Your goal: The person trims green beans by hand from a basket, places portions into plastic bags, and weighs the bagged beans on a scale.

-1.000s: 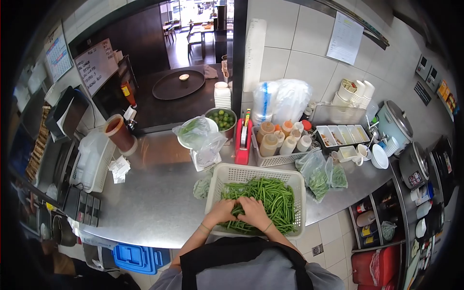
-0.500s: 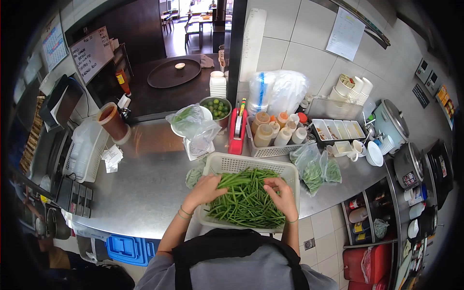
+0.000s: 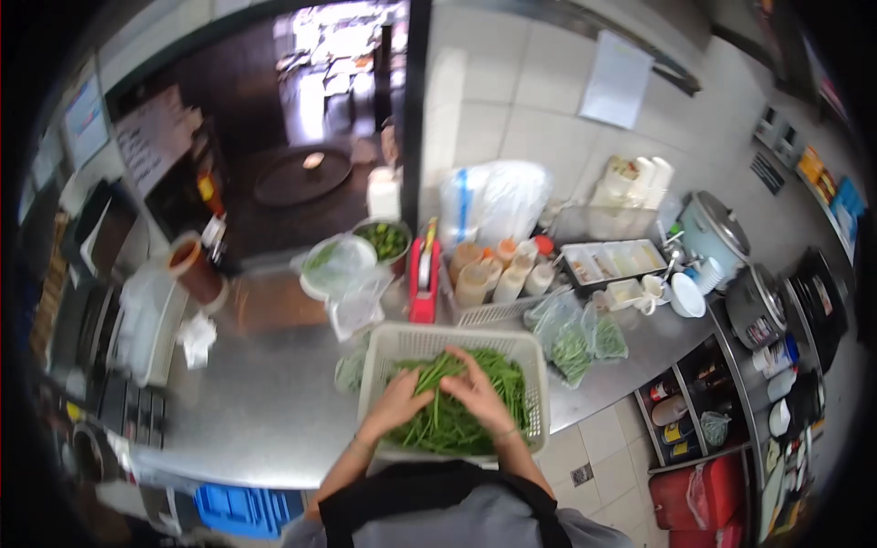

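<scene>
A cream perforated plastic basket (image 3: 539,384) full of long green beans (image 3: 512,374) sits on the counter in front of me. Both my hands are inside it, close together above the pile. My left hand (image 3: 399,405) is closed round a bunch of the beans at the left of the middle. From the other side, my right hand (image 3: 477,395) has its fingers and thumb round the same bunch, their tips near my left thumb. Motion blur softens the fingertips and the bean ends.
Behind the basket stand a red tape dispenser (image 3: 424,279) and a caddy of squeeze bottles (image 3: 472,285). Bagged greens (image 3: 571,352) lie to the right. A bowl with a plastic bag (image 3: 338,265) and a pot of small green fruit (image 3: 384,239) stand back left. The steel counter (image 3: 265,393) extends left.
My right hand has moved left to meet my left hand and closed on the beans. The left hand still holds its bunch. The whole view has shifted, with the basket appearing lower.
</scene>
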